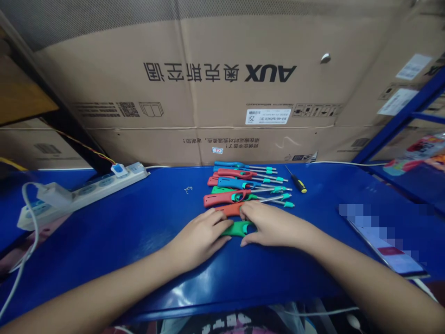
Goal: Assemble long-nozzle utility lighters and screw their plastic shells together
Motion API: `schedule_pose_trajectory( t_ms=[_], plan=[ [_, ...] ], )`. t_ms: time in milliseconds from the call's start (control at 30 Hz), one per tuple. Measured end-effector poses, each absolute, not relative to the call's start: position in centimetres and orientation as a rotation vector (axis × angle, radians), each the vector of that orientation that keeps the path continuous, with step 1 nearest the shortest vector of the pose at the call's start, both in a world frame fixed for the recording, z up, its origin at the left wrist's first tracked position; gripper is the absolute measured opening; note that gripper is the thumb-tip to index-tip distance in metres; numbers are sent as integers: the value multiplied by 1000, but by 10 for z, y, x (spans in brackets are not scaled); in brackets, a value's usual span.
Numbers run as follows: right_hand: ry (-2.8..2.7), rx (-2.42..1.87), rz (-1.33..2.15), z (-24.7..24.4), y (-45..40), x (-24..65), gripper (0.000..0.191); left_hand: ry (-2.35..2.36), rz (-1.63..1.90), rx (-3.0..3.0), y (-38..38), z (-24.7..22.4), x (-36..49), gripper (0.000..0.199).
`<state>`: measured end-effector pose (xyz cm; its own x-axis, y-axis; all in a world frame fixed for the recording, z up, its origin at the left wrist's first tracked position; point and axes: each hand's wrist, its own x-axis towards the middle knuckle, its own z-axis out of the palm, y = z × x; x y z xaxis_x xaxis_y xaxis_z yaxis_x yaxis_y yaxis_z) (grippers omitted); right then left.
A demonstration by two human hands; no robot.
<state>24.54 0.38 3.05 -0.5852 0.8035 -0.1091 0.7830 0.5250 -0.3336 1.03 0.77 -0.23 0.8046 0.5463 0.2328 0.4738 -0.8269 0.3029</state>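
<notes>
A green long-nosed lighter (237, 228) lies across the front of the group, between my two hands. My left hand (205, 234) is closed around its handle end, thumb on the near side and fingers on the far side. At the trigger end, my right hand (266, 223) grips the same lighter, hiding its nozzle. Just behind it is an orange lighter (229, 210), partly covered by the fingers of both hands. Further back, several more lighters lie side by side, among them a red one (222, 198) and a blue one (229, 183), metal nozzles pointing right with teal pieces on them.
A yellow-and-black screwdriver (299, 184) lies right of the lighters. A phone-like device (389, 250) rests at the right. A white power strip (93, 188) with plugs stands left, and small pale bits (188, 189) lie nearby. A large cardboard box (208, 102) walls the back.
</notes>
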Motion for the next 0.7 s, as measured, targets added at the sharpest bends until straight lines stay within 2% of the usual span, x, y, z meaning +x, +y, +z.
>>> schedule_pose_trajectory(
  t_ms=[167,333,433,567,700],
  plan=[
    [-2702,-1377,335,19,-9,243,36,777,513,2700,11,-9,11,20],
    [-2701,-1291,289,14,-10,243,19,779,562,2684,10,-15,13,28],
    [-2673,-1275,411,17,-5,247,19,785,546,2680,9,-16,14,26],
    [-2519,-1221,683,23,6,263,36,814,570,2661,11,-15,13,30],
    [-2320,-1149,997,26,21,282,19,830,621,2638,16,-15,10,42]
  ],
)
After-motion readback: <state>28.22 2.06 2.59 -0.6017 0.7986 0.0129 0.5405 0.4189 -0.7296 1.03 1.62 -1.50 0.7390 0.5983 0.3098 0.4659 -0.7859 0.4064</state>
